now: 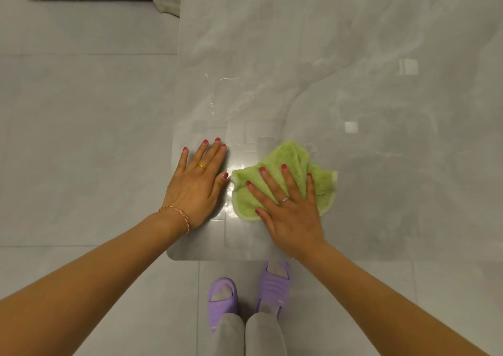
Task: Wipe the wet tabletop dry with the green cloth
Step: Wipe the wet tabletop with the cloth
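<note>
Green cloth lies bunched on the glossy grey tabletop near its near-left corner — the right hand presses it flat, fingers spread and straight. Left hand rests just beside it, palm down, fingers extended. Water droplets glint farther off — purple slippers stand on the floor below.

A: Where does the view sit?
B: On the person's head, looking forward and steeply down, close over the near corner of the desk.
A: How wide?
B: Wide-angle: both forearms reach in from the bottom corners, with the floor and slippers below.
</note>
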